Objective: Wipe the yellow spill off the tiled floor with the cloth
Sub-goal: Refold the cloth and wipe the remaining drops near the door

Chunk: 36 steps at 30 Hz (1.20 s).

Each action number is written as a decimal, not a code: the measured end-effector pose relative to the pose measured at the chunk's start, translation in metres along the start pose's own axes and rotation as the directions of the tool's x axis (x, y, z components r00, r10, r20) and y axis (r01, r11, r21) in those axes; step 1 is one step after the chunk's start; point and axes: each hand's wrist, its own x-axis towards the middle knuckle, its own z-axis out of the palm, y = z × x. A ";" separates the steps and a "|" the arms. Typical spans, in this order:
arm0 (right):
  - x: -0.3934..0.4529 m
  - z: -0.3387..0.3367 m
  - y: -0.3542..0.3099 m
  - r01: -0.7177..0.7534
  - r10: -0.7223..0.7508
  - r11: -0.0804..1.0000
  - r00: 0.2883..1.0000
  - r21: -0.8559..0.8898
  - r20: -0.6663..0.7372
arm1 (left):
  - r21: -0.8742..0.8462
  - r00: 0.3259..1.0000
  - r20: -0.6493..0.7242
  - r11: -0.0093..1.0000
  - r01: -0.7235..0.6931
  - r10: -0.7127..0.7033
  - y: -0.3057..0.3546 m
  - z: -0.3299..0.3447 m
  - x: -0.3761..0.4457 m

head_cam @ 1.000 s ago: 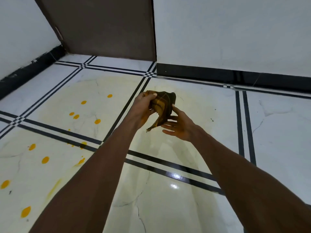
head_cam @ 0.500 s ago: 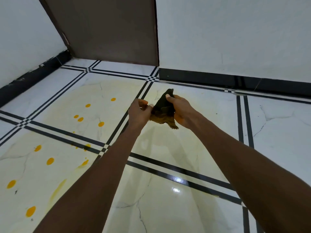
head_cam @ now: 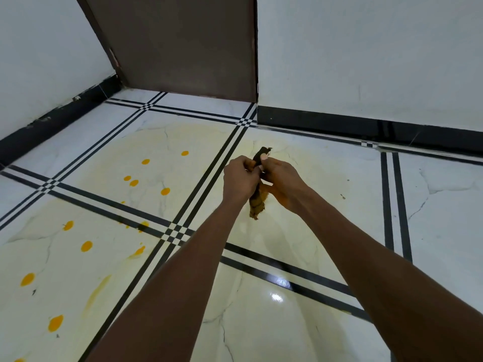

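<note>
Both hands held the cloth [head_cam: 257, 202] above the tiled floor [head_cam: 287, 322]. Left hand [head_cam: 240, 178] and right hand [head_cam: 283, 182] were clenched around it, apparently twisting it. Yellow spill [head_cam: 86, 246] drops lay well left.

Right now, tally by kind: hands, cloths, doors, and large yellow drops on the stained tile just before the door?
Hands: 2, left hand and right hand
Twisted cloth: 1
Door: 1
Large yellow drops there: 5
Total: 9
</note>
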 end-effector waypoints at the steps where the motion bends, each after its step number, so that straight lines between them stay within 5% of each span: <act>1: -0.001 -0.003 0.003 0.021 -0.021 1.000 1.000 -0.006 -0.011 | -0.040 0.999 0.025 0.999 0.025 -0.024 -0.003 -0.001 0.000; 5: -0.001 -0.019 0.011 -0.009 0.014 0.996 0.998 0.089 -0.058 | -0.294 0.978 0.179 0.943 0.155 -0.105 -0.015 -0.006 -0.002; 12: 0.003 -0.067 0.032 -0.099 0.126 0.981 0.979 0.166 -0.161 | -0.155 1.000 0.003 0.988 -0.011 0.012 -0.008 -0.016 0.008; 15: 0.005 -0.088 0.045 -0.232 0.181 0.926 0.965 -0.298 -0.188 | -0.005 0.979 -0.064 0.981 -0.194 0.193 0.000 -0.028 0.016; 18: -0.002 -0.086 0.036 -0.294 0.222 0.489 0.952 -0.821 -0.209 | 0.110 0.947 -0.011 0.942 -0.318 0.321 0.015 -0.035 0.022; 19: -0.003 -0.082 0.031 -0.244 0.178 0.473 0.967 -0.846 -0.180 | 0.128 0.936 0.029 0.928 -0.351 0.350 0.021 -0.037 0.023; 24: 0.005 -0.053 0.001 0.141 -0.102 0.752 0.990 -0.644 0.098 | 0.167 0.883 0.181 0.871 -0.461 0.433 0.049 -0.045 0.022; 29: -0.003 -0.048 -0.009 0.135 -0.034 0.854 0.978 -0.502 0.204 | 0.138 0.851 0.145 0.842 -0.522 0.504 0.064 -0.072 0.030; 36: -0.014 -0.023 -0.011 0.009 0.024 0.992 0.962 -0.122 0.271 | 0.138 0.930 0.035 0.920 -0.368 0.366 0.031 -0.082 0.042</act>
